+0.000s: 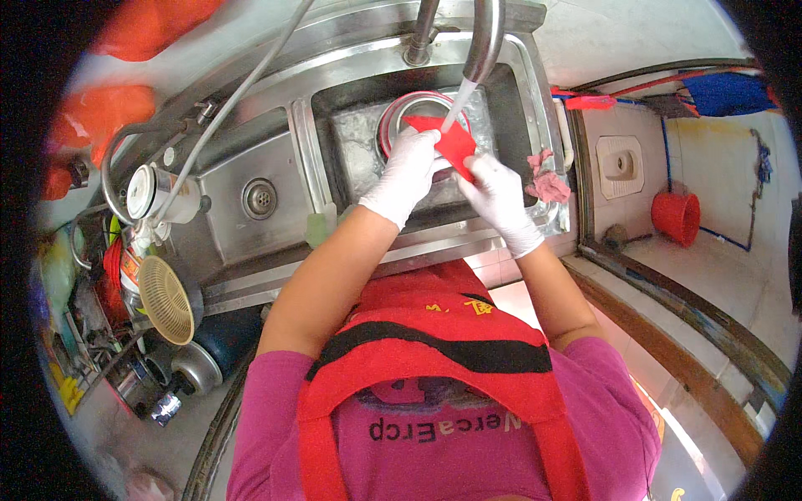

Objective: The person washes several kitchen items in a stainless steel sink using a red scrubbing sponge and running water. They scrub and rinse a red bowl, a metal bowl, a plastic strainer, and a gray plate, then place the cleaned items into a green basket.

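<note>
Both my hands wear white gloves and are over the right basin of a stainless steel sink (515, 113). My left hand (406, 168) pinches the left side of a thin red cloth or sheet (457, 148); its exact material is unclear. The lower right corner of that red piece is gripped by my right hand (498, 191). From a curved metal faucet (486, 44), a stream of water (460, 103) falls onto it. Beneath, inside the basin, sits a round metal bowl with a red rim (383, 125), partly hidden by my hands and the red piece.
A left basin with a drain (260, 198) adjoins. On its far left are a white lidded container (178, 195) and a beige plastic strainer (166, 300). A grey hose (241, 97) crosses above. A pink rag (550, 186) lies on the right rim. Beyond a doorway stands a red bucket (675, 218).
</note>
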Demonstrator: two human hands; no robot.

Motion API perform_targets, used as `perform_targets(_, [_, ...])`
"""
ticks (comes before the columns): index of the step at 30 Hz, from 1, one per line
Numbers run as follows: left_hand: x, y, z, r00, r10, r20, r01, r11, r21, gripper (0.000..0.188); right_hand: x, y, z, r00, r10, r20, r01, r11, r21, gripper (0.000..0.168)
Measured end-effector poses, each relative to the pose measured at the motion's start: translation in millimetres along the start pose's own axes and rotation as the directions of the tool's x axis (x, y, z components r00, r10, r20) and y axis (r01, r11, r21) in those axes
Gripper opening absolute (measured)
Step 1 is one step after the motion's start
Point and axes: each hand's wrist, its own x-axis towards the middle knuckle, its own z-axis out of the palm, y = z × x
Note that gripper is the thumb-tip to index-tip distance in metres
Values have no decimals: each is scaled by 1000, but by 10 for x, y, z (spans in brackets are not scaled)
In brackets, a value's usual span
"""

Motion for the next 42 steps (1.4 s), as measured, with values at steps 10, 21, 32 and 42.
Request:
perform_targets(10, [-211, 186, -201, 999, 17, 38, -20, 997, 73, 33, 118, 1139, 761, 549, 766, 333, -833, 469, 293, 36])
perform_targets(21, [-690, 565, -748, 965, 195, -173, -190, 981, 47, 32, 309, 1027, 974, 652, 748, 123, -756, 654, 23, 39])
perform_targets(32, [-1121, 623, -801, 974, 197, -110, -175, 967, 182, 35, 386, 1319, 1216, 736, 649, 194, -600, 758, -257, 44])
perform_targets(42, [-2372, 1187, -1639, 954, 292, -67, -278, 946, 165, 41, 418, 2651, 1525, 825, 496, 271, -444, 865, -232, 44])
